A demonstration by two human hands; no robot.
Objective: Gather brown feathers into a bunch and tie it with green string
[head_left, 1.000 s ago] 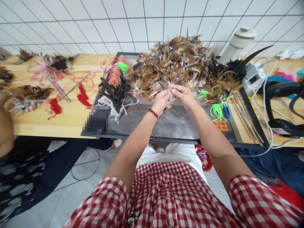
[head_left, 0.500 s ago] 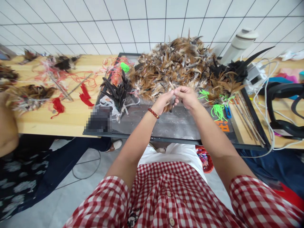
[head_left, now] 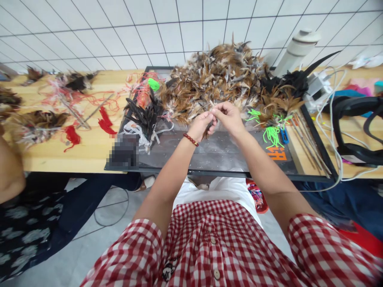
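Both hands meet fingertip to fingertip just in front of a big heap of brown and grey feathers. My left hand, with a beaded bracelet at the wrist, is closed around some small brown feathers whose tips stick out below the fingers. My right hand pinches with thumb and forefinger at the top of the left hand's grip; what lies in that pinch is hidden or too small to name. Left of the hands, black feathers lie beside white ties.
The dark tray also carries green cords and a blue tool. Thin sticks lie at its right edge. Beyond are a white bottle, cables and a black headset. Red tassels and a co-worker's arm are leftward.
The whole view has shifted slightly. My right hand has opened its angle a little and sits higher against the left, which keeps hold of the feathers.
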